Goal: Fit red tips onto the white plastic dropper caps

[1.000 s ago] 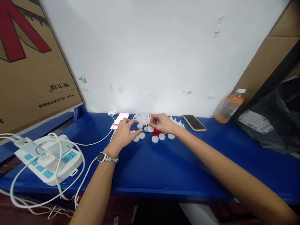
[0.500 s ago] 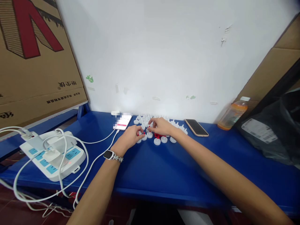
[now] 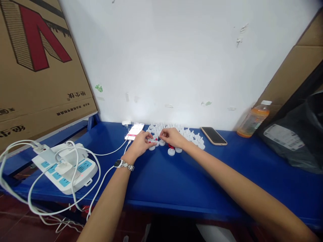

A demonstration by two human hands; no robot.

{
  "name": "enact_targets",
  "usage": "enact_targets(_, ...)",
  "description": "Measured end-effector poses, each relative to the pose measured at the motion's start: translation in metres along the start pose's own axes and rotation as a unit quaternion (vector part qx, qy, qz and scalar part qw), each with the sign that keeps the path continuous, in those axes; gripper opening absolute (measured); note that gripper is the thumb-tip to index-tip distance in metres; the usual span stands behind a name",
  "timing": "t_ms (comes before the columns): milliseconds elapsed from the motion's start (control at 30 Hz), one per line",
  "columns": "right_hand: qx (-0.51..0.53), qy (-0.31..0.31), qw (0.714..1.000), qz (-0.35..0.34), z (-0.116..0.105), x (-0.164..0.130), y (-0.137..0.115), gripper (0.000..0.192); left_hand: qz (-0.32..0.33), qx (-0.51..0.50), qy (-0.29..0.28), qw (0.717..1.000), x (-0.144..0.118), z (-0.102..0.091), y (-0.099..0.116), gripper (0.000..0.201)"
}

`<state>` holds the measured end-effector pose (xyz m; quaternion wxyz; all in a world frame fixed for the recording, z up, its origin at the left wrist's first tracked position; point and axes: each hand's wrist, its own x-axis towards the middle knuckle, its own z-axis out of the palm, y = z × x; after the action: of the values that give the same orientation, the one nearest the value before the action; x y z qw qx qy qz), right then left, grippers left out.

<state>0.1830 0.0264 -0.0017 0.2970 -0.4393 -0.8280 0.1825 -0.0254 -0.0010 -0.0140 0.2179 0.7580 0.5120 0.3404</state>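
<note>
the left hand (image 3: pixel 140 144) pinches a white cap (image 3: pixel 152 147) with a red piece (image 3: pixel 150 142) on the blue bench (image 3: pixel 176 178). the right hand (image 3: pixel 171 137) pinches another cap (image 3: pixel 162 142) just beside it, among the cap pile (image 3: pixel 176 131). a phone (image 3: pixel 214 135) lies to the right, a power strip (image 3: pixel 66 167) to the left.

Views: one, head-worn.
Position: above the near edge of the blue table (image 3: pixel 176 188).
Direction: forward and down, toward the white wall (image 3: pixel 164 57).
Range: forearms near; left hand (image 3: pixel 139 145) and right hand (image 3: pixel 172 137) farther off, so small parts there are probably unresolvable.
Overlap: none.
</note>
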Motion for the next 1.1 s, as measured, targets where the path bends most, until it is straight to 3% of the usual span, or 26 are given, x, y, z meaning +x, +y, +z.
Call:
enact_targets(167, -0.091, 0.007, 0.996, 0.002, -0.005, 0.023, -0.004, 0.019, -0.03, -0.012, -0.01, 0.999, -0.005, -0.008, -0.002, 0.05)
enact_targets(333, -0.154, -0.071, 0.986, 0.0, 0.0, 0.051, -0.012, 0.007, -0.038, -0.035, -0.056, 0.997, -0.006, -0.007, -0.002, 0.038)
enact_targets(467, -0.135, -0.04, 0.99, -0.009, 0.0, 0.054, -0.013, 0.006, -0.009, -0.026, -0.024, 0.999, -0.002, -0.001, 0.001, 0.021)
enact_targets(567, -0.065, 0.028, 0.997, 0.002, -0.011, 0.042, -0.01, 0.009, 0.004, -0.008, -0.005, 1.0, 0.0, 0.002, 0.002, 0.013)
enact_targets(700, 0.034, 0.104, 0.994, 0.019, -0.03, 0.011, -0.007, 0.013, 0.011, 0.018, 0.013, 1.0, -0.002, 0.002, 0.006, 0.023)
enact_targets(833, 0.118, 0.128, 0.985, 0.018, -0.035, -0.027, -0.007, 0.018, 0.1, 0.085, 0.097, 0.987, -0.009, 0.007, 0.026, 0.034)
enact_targets(933, 0.164, 0.124, 0.978, 0.015, -0.03, -0.046, -0.009, 0.022, 0.178, 0.087, 0.047, 0.979, -0.014, 0.018, 0.041, 0.037)
enact_targets(1033, 0.195, 0.113, 0.974, 0.024, -0.027, -0.056, -0.01, 0.025, 0.188, 0.088, -0.012, 0.978, -0.015, 0.029, 0.045, 0.031)
enact_targets(1100, 0.16, 0.112, 0.98, 0.029, -0.029, -0.062, -0.01, 0.025, 0.178, 0.085, -0.023, 0.98, -0.013, 0.032, 0.04, 0.031)
